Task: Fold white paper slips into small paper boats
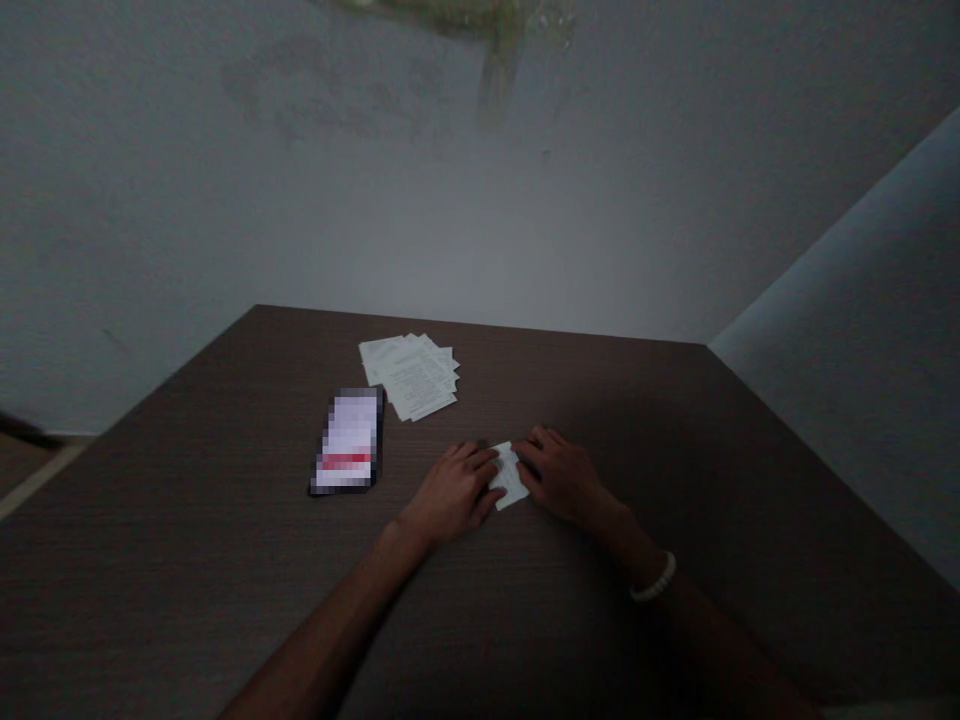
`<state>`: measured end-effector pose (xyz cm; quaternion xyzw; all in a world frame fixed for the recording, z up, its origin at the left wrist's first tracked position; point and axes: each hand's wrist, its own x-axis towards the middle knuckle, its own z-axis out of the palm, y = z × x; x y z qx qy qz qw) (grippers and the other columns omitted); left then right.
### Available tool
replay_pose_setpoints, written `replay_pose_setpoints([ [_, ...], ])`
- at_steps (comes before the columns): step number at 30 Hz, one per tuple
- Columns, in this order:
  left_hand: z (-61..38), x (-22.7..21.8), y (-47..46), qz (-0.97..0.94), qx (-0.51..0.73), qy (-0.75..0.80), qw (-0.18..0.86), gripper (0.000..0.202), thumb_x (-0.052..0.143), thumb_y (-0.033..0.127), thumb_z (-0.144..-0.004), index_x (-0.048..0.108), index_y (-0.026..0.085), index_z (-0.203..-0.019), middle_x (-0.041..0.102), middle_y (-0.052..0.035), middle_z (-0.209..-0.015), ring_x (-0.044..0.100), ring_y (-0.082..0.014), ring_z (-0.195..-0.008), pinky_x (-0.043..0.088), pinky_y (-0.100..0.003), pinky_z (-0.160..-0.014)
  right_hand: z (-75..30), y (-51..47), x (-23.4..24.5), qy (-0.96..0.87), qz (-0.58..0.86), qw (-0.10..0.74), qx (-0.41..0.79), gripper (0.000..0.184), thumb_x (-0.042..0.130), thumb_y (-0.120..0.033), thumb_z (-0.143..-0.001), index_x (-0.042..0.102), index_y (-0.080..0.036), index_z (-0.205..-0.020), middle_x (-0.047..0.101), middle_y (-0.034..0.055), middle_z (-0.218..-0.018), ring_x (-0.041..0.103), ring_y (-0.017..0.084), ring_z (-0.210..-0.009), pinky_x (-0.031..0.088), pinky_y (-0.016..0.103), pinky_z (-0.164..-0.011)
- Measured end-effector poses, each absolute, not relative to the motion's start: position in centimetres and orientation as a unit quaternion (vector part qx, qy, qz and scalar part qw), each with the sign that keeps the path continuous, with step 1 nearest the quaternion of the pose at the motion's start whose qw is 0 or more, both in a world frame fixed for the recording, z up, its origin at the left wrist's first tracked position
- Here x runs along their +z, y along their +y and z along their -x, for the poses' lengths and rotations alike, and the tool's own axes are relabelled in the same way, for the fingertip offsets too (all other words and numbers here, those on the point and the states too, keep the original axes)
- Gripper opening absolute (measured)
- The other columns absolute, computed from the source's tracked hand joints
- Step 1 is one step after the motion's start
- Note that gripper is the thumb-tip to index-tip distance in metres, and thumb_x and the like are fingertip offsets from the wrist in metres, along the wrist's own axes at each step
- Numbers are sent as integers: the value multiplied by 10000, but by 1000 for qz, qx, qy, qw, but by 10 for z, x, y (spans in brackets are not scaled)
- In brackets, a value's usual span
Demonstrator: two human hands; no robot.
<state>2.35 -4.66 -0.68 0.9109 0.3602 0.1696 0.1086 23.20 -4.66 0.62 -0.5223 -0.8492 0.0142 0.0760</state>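
A small white slip of printed paper [509, 478] lies on the brown table in front of me, slightly turned. My left hand [457, 488] holds its left side, fingers over the edge and thumb near the lower left corner. On the opposite side, my right hand [561, 472] has the index finger and thumb closed at the paper's right edge. Its other fingers rest on the table just beyond. Fingertips hide parts of both side edges, and the print is too small to read.
A fanned stack of printed papers [416, 375] lies at the back left. Nearer, left of my left hand, is a phone [349, 440] with a lit, pixelated screen. The table [600, 390] meets a grey wall [450, 220] behind. A pale beaded bracelet [655, 580] circles my right wrist.
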Motion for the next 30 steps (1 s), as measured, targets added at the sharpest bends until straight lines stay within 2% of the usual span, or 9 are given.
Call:
replay_pose_setpoints([
  [12, -24, -7, -47, -909, 171, 364, 111, 254, 522, 352, -920, 622, 168, -1065, 608, -101, -1215, 505, -284, -1119, 426, -459, -952, -247, -80, 10, -852, 514, 95, 29, 158, 518, -224, -900, 648, -223, -990, 601, 70, -974, 534, 208, -916, 436, 314, -740],
  [17, -23, -8, -48, -903, 180, 373, 114, 284, 536, 354, -909, 609, 169, -1112, 587, -110, -1262, 483, -295, -1158, 415, -474, -963, -253, -91, 7, -853, 508, 111, 44, 162, 520, -219, -895, 676, -221, -939, 622, 70, -946, 550, 208, -898, 448, 317, -736],
  [23, -22, -11, -47, -890, 196, 397, 110, 380, 565, 404, -886, 582, 174, -1189, 565, -128, -1295, 471, -302, -1178, 406, -484, -961, -251, -79, -1, -800, 545, 222, 118, 135, 566, -246, -880, 678, -226, -954, 645, 47, -947, 592, 179, -892, 471, 303, -798],
  [30, -19, -15, -42, -887, 199, 395, 136, 410, 621, 420, -858, 594, 173, -1183, 602, -119, -1263, 479, -288, -1183, 399, -467, -975, -244, -44, -6, -790, 558, 221, 125, 229, 611, -286, -858, 657, -225, -1074, 621, 65, -1048, 576, 192, -981, 467, 321, -845],
])
